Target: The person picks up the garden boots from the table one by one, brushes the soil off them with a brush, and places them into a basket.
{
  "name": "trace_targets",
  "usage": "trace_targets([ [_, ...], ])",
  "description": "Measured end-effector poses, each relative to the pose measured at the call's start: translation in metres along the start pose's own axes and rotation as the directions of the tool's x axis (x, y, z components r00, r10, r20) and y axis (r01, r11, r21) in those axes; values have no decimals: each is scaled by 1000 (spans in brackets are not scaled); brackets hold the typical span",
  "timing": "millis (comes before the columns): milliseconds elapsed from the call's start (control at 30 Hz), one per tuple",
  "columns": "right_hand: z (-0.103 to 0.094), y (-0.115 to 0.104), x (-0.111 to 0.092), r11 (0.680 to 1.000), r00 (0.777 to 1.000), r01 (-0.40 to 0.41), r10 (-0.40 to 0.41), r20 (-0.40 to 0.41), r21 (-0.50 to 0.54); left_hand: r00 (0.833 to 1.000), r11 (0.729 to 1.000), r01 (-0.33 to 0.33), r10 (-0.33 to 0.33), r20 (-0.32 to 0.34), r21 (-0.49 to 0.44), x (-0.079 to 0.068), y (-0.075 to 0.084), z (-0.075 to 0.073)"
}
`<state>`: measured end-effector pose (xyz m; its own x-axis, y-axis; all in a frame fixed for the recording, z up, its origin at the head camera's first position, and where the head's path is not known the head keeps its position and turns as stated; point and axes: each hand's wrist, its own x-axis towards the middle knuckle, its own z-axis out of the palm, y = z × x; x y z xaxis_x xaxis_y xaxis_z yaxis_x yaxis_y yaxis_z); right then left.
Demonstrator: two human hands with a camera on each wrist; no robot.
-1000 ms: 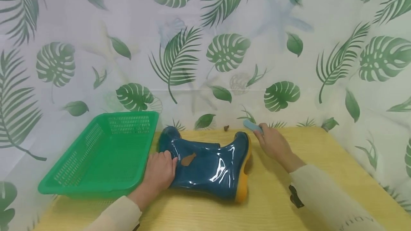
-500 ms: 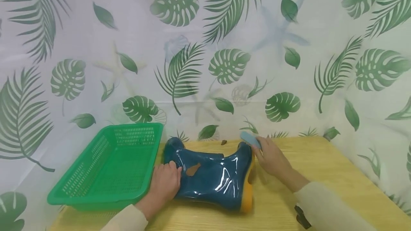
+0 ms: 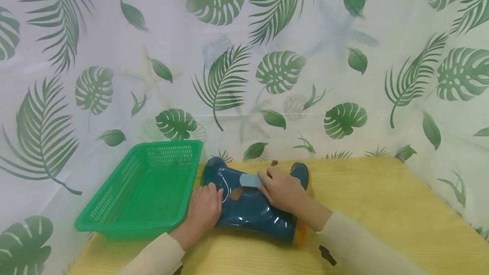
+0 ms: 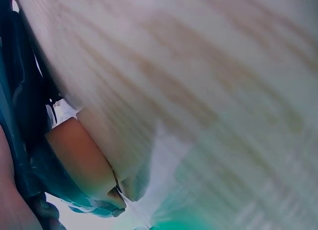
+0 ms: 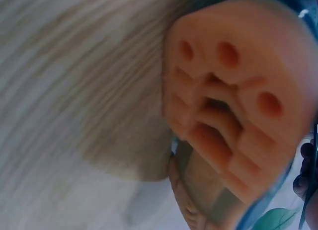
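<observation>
A glossy dark blue rain boot with a yellow-orange sole lies on its side, sole to the right. Its shaft bears a brown patch. Behind it lies a second blue boot, partly covered; its toe shows. At the shaft's open end, my left hand grips the boot, thumb on top. My right hand holds a light blue, flat, round-ended oblong over the shaft, beside the brown patch; its underside is hidden. The right wrist view shows a boot sole up close.
A green perforated plastic basket stands left of the boots, close to my left hand. A small brown bit lies at the back of the wood-grain table. Behind the table hangs a leaf-patterned sheet.
My right hand has moved left with the light blue oblong, from beside the rear boot's toe to over the shaft. My left hand stays on the shaft. The head view has shifted a little.
</observation>
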<state>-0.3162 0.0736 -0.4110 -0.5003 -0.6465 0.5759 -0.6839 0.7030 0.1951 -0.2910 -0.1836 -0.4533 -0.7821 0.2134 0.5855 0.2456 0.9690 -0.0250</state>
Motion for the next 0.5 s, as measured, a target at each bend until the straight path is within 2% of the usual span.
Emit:
trace_targets([
  [67, 4, 4, 3, 999, 999, -36, 37, 23, -23, 1000, 1000, -8, 8, -13, 3, 6, 2, 1],
  [133, 8, 5, 1, 999, 999, -39, 39, 34, -13, 1000, 1000, -14, 14, -2, 12, 7, 3, 1],
  [233, 16, 1, -4, 1000, 999, -17, 16, 46, 7, 1000, 999, -27, 27, 9, 17, 3, 3, 2],
  [367, 21, -5, -4, 1000, 998, -14, 13, 55, 9, 999, 999, -30, 30, -10, 21, 0, 0, -1],
  [500, 21, -12, -4, 998, 987, -46, 39, 156, 40, 1000, 999, -26, 26, -12, 33, -1, 0, -1],
])
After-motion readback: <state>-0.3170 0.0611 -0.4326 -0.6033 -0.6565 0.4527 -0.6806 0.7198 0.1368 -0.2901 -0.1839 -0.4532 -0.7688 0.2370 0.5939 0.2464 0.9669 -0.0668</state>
